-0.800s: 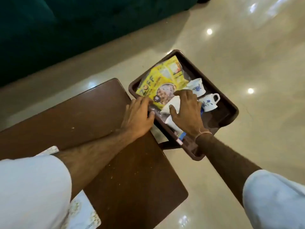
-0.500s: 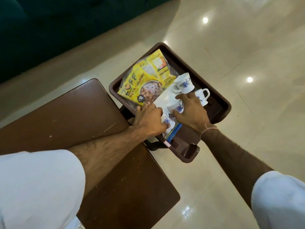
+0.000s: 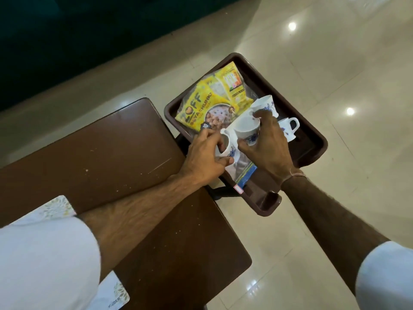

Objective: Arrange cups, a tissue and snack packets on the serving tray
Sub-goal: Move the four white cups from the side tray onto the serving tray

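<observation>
A dark brown serving tray [image 3: 312, 139] juts past the table's right edge over the floor. On it lie a yellow soya chunks packet [image 3: 207, 104], a white tissue and a clear packet with a blue strip [image 3: 244, 173]. My left hand [image 3: 203, 157] grips a white cup with blue flowers [image 3: 225, 146] at the tray's near side. My right hand [image 3: 268, 148] holds a second such cup [image 3: 247, 128], tilted, just above the tissue. Two more cups stand behind: one [image 3: 266, 105] beside the yellow packet, one [image 3: 289, 128] with its handle to the right.
The brown wooden table [image 3: 100, 153] fills the left and bottom. A white patterned mat [image 3: 55, 209] lies under my left sleeve. Glossy cream floor tiles [image 3: 335, 63] surround the tray, and dark green furniture [image 3: 67, 41] stands at the back left.
Both hands have closed on cups that lay on the tissue and lifted them slightly. The camera view has shifted so the tray sits more to the centre.
</observation>
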A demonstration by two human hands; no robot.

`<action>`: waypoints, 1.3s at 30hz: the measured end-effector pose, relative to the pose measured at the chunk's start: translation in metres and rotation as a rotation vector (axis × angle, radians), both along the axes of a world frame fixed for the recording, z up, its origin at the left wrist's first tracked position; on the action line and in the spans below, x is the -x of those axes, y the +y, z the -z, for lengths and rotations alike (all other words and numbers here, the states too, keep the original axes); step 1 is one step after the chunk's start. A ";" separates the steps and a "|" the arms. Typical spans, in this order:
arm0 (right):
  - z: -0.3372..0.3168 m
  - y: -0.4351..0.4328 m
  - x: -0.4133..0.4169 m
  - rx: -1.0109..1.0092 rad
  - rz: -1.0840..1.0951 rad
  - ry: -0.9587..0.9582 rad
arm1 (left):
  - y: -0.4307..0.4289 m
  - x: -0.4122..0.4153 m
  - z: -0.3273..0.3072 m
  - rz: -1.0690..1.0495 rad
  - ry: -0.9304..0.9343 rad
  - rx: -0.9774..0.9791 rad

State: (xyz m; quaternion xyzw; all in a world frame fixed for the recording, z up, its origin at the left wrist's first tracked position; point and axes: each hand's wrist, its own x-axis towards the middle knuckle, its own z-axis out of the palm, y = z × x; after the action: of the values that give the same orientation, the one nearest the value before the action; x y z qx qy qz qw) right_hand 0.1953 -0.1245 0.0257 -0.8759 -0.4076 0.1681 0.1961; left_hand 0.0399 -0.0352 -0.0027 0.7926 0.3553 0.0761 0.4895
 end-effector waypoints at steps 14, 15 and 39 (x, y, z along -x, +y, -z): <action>-0.012 0.118 0.249 -0.069 -0.543 0.262 | 0.028 0.294 -0.016 -0.564 0.108 -0.151; -0.011 0.124 0.274 -0.043 -0.600 0.276 | 0.025 0.321 -0.017 -0.609 0.123 -0.151; 0.030 0.125 0.591 0.253 -1.738 0.048 | -0.099 0.523 0.015 -1.389 0.432 0.072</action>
State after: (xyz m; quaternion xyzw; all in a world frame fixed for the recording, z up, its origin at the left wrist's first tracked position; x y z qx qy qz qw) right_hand -0.3954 0.0005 -0.0045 -0.2671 -0.9043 0.3201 -0.0912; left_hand -0.4833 -0.1345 -0.0173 0.3649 0.8675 0.1994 0.2729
